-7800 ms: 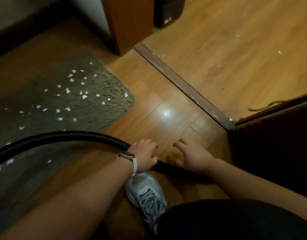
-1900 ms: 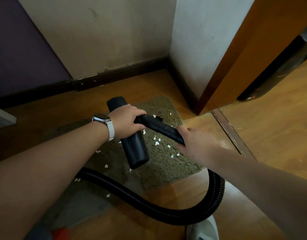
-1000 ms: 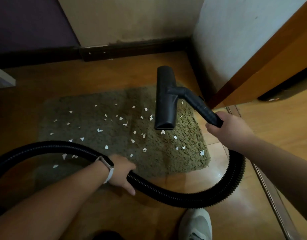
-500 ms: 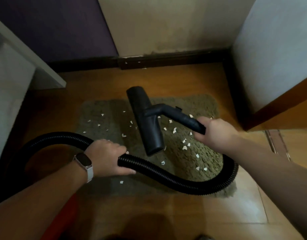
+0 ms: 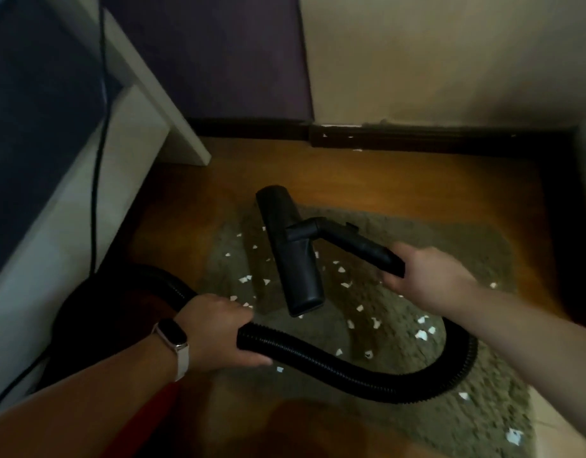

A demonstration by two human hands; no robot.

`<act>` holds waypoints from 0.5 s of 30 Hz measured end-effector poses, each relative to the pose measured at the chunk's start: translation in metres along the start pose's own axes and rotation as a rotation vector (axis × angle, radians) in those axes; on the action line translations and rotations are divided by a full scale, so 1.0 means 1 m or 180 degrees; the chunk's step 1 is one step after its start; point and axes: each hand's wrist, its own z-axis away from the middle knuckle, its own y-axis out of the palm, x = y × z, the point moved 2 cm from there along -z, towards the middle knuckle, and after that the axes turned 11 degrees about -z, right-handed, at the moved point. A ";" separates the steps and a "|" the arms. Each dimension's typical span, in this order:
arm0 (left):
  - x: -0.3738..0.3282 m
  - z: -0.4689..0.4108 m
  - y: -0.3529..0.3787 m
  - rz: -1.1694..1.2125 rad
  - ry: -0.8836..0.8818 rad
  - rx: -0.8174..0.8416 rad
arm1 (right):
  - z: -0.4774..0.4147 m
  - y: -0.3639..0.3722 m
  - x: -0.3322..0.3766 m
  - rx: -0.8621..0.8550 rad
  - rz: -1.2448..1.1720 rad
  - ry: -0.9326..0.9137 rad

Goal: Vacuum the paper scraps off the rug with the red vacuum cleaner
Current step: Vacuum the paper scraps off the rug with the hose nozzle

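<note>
A shaggy olive rug (image 5: 456, 246) lies on the wooden floor, strewn with several white paper scraps (image 5: 421, 334). The black floor nozzle (image 5: 290, 249) hovers just above the rug's left part. My right hand (image 5: 427, 279) grips the black wand (image 5: 354, 244) behind the nozzle. A ribbed black hose (image 5: 351, 375) loops from that hand across the rug to my left hand (image 5: 219, 332), which grips it. A patch of the red vacuum cleaner (image 5: 143, 421) shows beneath my left forearm; most of the body is hidden.
White furniture (image 5: 133, 133) stands close on the left, with a black cable (image 5: 97, 160) hanging down its side. A dark skirting board (image 5: 417, 140) and the wall close off the far side. Bare wooden floor (image 5: 367, 180) lies between rug and wall.
The view has swung left and closer. The nozzle has shifted a little toward the rug's left edge. Both hands keep their grips on hose and wand.
</note>
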 end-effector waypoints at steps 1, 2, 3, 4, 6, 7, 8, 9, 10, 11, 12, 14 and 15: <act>0.006 0.003 0.011 -0.0002 -0.0044 -0.0022 | -0.008 0.004 0.007 -0.0020 0.0095 -0.0067; 0.012 0.007 0.025 -0.0016 -0.0063 -0.0022 | -0.016 0.010 0.015 -0.0024 0.0184 -0.0150; 0.017 0.013 0.040 -0.0039 -0.0050 -0.0020 | -0.022 0.018 0.023 -0.0018 0.0225 -0.0225; 0.022 0.017 0.053 -0.0049 0.0002 -0.0095 | -0.027 0.027 0.029 -0.0028 0.0246 -0.0297; 0.030 0.021 0.076 -0.0211 0.0255 -0.0717 | -0.036 0.049 0.040 0.0028 0.0338 -0.0431; 0.033 0.023 0.086 -0.0225 0.0375 -0.0939 | -0.039 0.060 0.046 0.0076 0.0372 -0.0483; 0.037 0.024 0.093 -0.0205 0.0478 -0.1060 | -0.041 0.070 0.051 0.0121 0.0410 -0.0516; 0.039 0.027 0.098 -0.0198 0.0548 -0.1138 | -0.041 0.079 0.057 0.0166 0.0464 -0.0535; 0.038 0.031 0.104 -0.0180 0.0613 -0.1177 | -0.039 0.086 0.061 0.0200 0.0510 -0.0545; 0.036 0.037 0.110 -0.0151 0.0683 -0.1173 | -0.036 0.093 0.064 0.0218 0.0553 -0.0561; 0.035 0.044 0.118 -0.0144 0.0741 -0.1178 | -0.033 0.099 0.067 0.0245 0.0605 -0.0569; 0.035 0.057 0.131 -0.0068 0.0822 -0.1162 | -0.027 0.110 0.072 0.0323 0.0695 -0.0531; 0.035 0.062 0.138 -0.0034 0.0865 -0.1137 | -0.026 0.114 0.075 0.0324 0.0683 -0.0513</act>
